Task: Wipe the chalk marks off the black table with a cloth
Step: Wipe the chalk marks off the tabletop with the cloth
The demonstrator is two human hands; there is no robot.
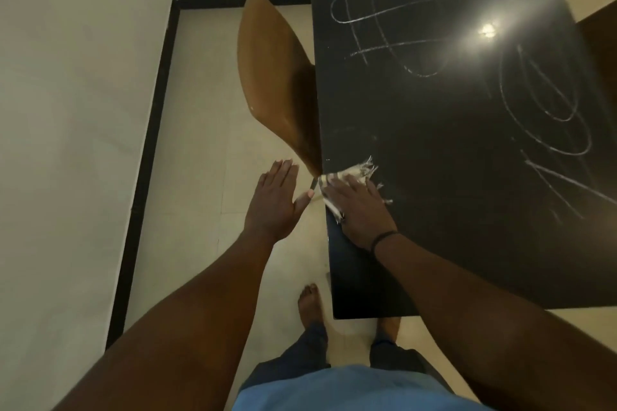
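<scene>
A frayed white cloth (350,177) is pressed flat under the right hand (357,210) at the black table's (434,243) left edge. Being limp and light, it is best pinned under a spread palm. The left hand (273,200) hovers, fingers straight, empty. Chalk marks (547,110) remain farther along.

Both forearms bare, no sleeves in view. Right wrist carries a thin black band (384,238). Light blue top (350,389) at lower frame edge. Dark blue trousers (309,352). Feet bare (309,302).
</scene>
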